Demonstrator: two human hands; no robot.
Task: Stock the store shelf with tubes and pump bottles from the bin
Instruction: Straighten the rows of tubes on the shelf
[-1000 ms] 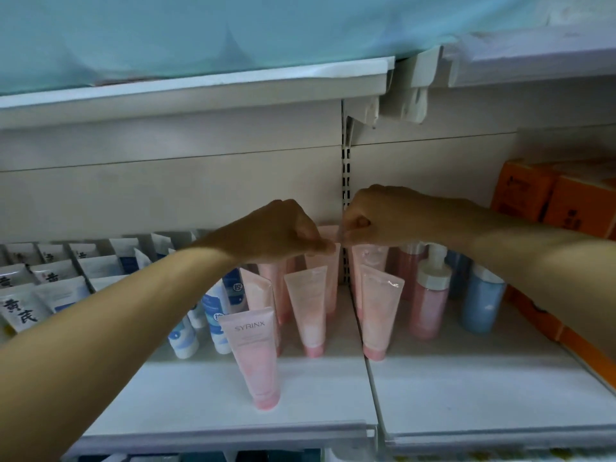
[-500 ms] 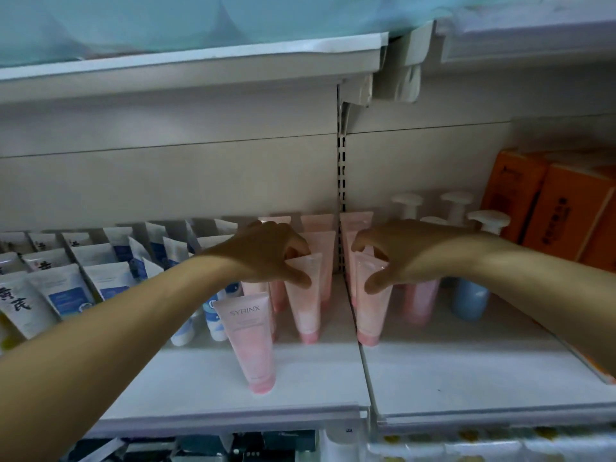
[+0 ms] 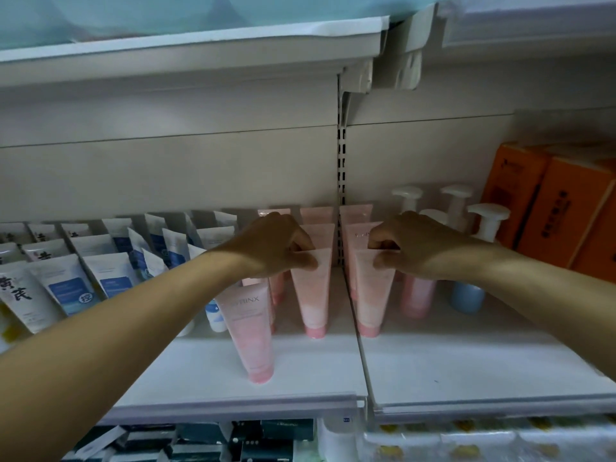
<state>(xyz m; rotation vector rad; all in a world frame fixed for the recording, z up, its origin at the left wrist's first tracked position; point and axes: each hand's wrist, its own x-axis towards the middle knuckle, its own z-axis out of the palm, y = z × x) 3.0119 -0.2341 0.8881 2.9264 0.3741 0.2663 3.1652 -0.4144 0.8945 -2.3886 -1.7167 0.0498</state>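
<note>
Shelving of pale white board (image 3: 483, 368) runs in 2 sections split by a slotted upright (image 3: 341, 181), under a dim upper shelf edged in teal. Left hand (image 3: 266, 245) pinches the top of 1 standing pink tube (image 3: 311, 291), and right hand (image 3: 420, 245) pinches another pink tube (image 3: 370, 295) just beside it. White-blue tubes (image 3: 66, 288) stand left; pump bottles (image 3: 480, 255) and orange boxes (image 3: 546, 205) stand right.

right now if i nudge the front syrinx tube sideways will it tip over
Probably yes. The SYRINX tube stands alone on its small pink cap, wide crimped end up, already leaning. No neighbour touches its lower part, so nothing would catch it. It looks like soft plastic, so likely light.
</note>
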